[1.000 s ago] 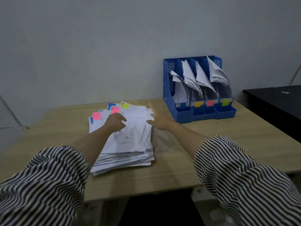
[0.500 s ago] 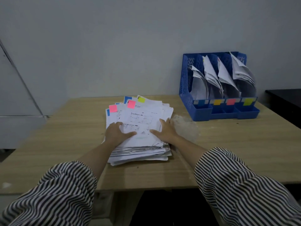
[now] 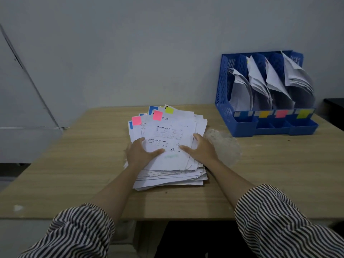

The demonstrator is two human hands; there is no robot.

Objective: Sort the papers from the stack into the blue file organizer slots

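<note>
A thick, untidy paper stack (image 3: 167, 131) lies in the middle of the wooden table (image 3: 74, 164), with pink, yellow and blue sticky tabs at its far edge. My left hand (image 3: 139, 152) grips the stack's left side, thumb lying across the top sheet. My right hand (image 3: 200, 148) holds the right side, fingers curled over the edge and thumb on top. The blue file organizer (image 3: 240, 125) stands at the back right against the wall. Its slots hold curled papers and carry blue, orange, pink and yellow labels on the front.
A rough pale patch (image 3: 223, 144) marks the table between the stack and the organizer. A dark surface (image 3: 335, 108) sits past the table's right edge. The grey wall runs behind the table. My striped sleeves fill the bottom of the view.
Both hands drew back from the stack's far part to its nearer sides and closed on it. My head turned left, so the organizer now sits further right in view.
</note>
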